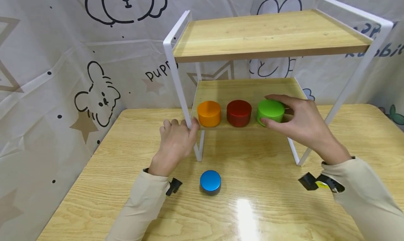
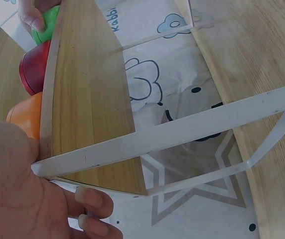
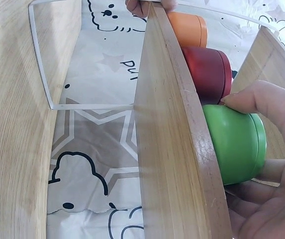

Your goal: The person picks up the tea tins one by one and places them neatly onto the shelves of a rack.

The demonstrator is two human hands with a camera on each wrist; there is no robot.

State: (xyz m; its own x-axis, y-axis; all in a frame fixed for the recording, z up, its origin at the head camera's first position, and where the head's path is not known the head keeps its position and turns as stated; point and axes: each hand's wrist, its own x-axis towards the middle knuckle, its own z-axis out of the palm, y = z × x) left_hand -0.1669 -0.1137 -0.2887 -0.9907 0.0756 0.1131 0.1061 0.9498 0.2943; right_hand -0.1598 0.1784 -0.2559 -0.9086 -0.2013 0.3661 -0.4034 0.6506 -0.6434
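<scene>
From centre to upper right of the head view, a two-tier shelf (image 1: 271, 55) on the counter (image 1: 98, 192); along its lower tier (image 1: 249, 88), left to right, a left container (image 1: 209, 114), a middle container (image 1: 239, 114) and a right container (image 1: 269, 109); round this last, the right grip (image 1: 304, 123); round the front left post (image 1: 177, 81), the left grip (image 1: 177, 139); before the shelf, lower centre, a fourth container (image 1: 210, 182) on the counter; behind, a cloth (image 1: 34, 135)

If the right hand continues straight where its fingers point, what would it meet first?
Beyond the green container it holds, the right hand would probably meet the red container; the gap is unclear.
</scene>
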